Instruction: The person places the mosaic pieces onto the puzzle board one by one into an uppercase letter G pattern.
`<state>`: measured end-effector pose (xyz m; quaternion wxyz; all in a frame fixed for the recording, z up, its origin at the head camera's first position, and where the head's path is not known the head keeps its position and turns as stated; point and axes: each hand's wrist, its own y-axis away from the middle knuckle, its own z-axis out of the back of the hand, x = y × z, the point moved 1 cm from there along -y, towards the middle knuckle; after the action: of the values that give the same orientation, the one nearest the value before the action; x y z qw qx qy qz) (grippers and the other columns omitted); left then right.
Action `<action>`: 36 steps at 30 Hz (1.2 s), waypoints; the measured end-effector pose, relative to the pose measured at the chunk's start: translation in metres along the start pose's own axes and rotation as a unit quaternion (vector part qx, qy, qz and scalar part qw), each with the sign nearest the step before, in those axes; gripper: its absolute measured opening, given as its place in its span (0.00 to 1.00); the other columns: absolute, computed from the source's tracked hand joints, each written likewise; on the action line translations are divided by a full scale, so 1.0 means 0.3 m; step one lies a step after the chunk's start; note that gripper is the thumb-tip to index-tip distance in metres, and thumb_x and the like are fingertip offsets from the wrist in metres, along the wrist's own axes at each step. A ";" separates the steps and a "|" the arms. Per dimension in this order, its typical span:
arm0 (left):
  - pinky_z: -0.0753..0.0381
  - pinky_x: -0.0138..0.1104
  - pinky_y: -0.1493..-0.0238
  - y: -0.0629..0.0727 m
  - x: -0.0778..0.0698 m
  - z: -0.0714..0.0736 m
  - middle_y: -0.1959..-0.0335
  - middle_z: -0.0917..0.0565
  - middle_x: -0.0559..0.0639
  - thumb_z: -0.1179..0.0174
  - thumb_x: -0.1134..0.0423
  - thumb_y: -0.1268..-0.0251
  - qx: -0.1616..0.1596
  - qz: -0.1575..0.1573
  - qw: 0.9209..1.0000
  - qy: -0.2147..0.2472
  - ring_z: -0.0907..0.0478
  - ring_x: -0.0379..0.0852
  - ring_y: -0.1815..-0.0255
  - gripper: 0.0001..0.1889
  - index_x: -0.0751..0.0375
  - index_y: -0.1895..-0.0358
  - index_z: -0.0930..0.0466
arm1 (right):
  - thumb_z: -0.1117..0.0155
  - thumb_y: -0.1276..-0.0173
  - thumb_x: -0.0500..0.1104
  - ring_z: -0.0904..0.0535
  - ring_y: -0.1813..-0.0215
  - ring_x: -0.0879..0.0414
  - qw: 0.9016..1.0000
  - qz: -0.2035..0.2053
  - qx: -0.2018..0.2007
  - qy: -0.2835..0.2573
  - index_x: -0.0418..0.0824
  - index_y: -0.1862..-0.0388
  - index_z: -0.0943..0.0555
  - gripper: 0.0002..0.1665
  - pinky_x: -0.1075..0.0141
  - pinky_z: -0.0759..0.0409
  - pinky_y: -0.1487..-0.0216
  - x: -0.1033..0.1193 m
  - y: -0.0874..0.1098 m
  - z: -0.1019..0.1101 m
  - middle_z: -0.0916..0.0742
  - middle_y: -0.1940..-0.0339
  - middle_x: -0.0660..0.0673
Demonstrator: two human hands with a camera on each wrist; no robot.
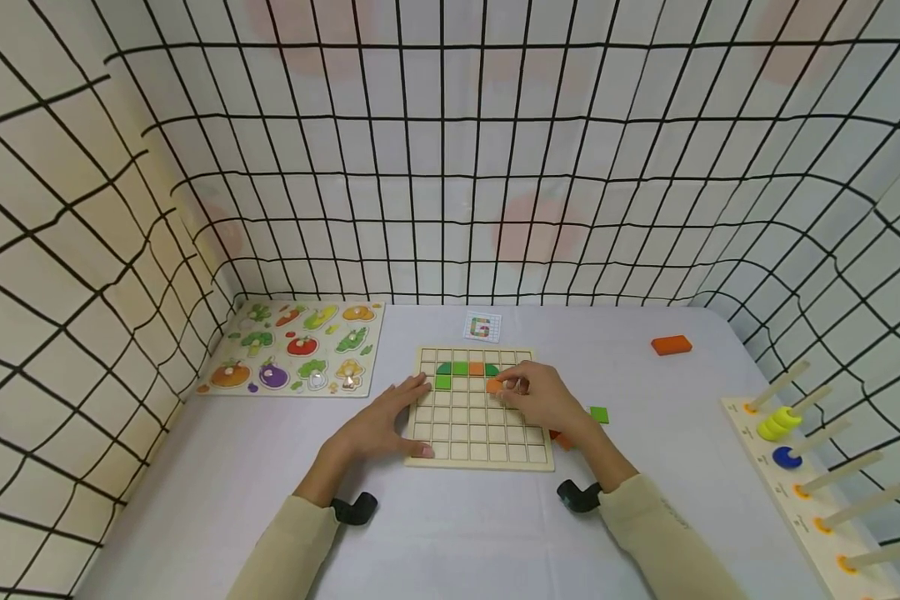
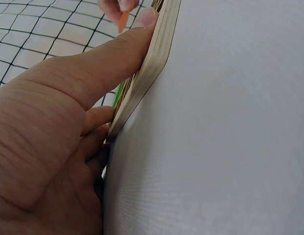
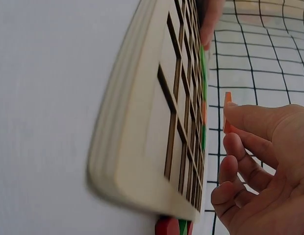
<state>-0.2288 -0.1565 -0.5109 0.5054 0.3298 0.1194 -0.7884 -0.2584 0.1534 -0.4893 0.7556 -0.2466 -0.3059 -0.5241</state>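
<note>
A wooden grid board [image 1: 480, 451] lies flat on the white table. My left hand [image 1: 371, 427] rests along its left edge, thumb on the lower corner and fingers spread toward the upper part. Pinched between thumb and index finger of my right hand [image 1: 546, 402] is an orange square tile [image 1: 493, 386]; in the right wrist view this tile [image 3: 227, 113] stands on edge above the grid. A row along the second line of cells has a dark green rounded piece [image 1: 443, 367], a green square [image 1: 460, 367], an orange square [image 1: 477, 368] and another rounded piece [image 1: 492, 368]. Below its left end sits another green square [image 1: 442, 382].
Behind the board lies a small pattern card [image 1: 483, 327]. Loose tiles, one green [image 1: 598, 414], lie by the right forearm. A vegetable puzzle board [image 1: 247, 342] is at left, an orange block [image 1: 671, 345] at right, and a peg board [image 1: 776, 475] beyond. Black netting surrounds the table.
</note>
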 end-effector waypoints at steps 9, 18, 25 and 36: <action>0.55 0.56 0.15 -0.004 0.000 0.002 0.14 0.53 0.38 0.22 0.35 0.54 0.000 -0.004 1.000 -0.003 0.58 0.59 0.13 0.58 0.43 0.18 0.42 | 0.27 0.32 0.43 0.24 0.66 0.57 0.999 0.027 0.019 -0.004 0.43 0.49 0.10 0.14 0.67 0.23 0.66 0.045 -0.029 -0.067 0.14 0.64 0.53; 0.54 0.58 0.16 -0.002 0.002 0.002 0.14 0.53 0.38 0.22 0.35 0.53 0.000 -0.004 1.000 0.001 0.59 0.60 0.13 0.58 0.43 0.18 0.42 | 0.29 0.30 0.43 0.24 0.63 0.58 0.998 0.034 0.043 0.002 0.43 0.46 0.12 0.15 0.66 0.21 0.61 0.091 -0.037 -0.124 0.15 0.63 0.53; 0.54 0.57 0.15 -0.002 0.003 0.006 0.14 0.53 0.38 0.22 0.35 0.53 0.002 -0.006 1.000 0.004 0.58 0.59 0.13 0.58 0.43 0.18 0.41 | 0.28 0.31 0.42 0.24 0.65 0.58 0.999 0.034 0.040 0.008 0.43 0.46 0.11 0.15 0.67 0.23 0.63 0.137 -0.052 -0.162 0.15 0.66 0.54; 0.57 0.54 0.14 -0.002 -0.002 0.010 0.14 0.52 0.41 0.22 0.36 0.53 0.003 -0.019 1.000 0.005 0.58 0.55 0.13 0.58 0.46 0.18 0.42 | 0.29 0.31 0.43 0.25 0.66 0.58 0.999 0.022 0.027 0.025 0.46 0.47 0.11 0.14 0.66 0.25 0.65 0.156 -0.084 -0.194 0.18 0.70 0.53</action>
<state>-0.2303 -0.1575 -0.5085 0.4883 0.3332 0.1258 -0.7967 -0.2581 0.0747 -0.4946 0.7806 -0.2194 -0.2951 -0.5055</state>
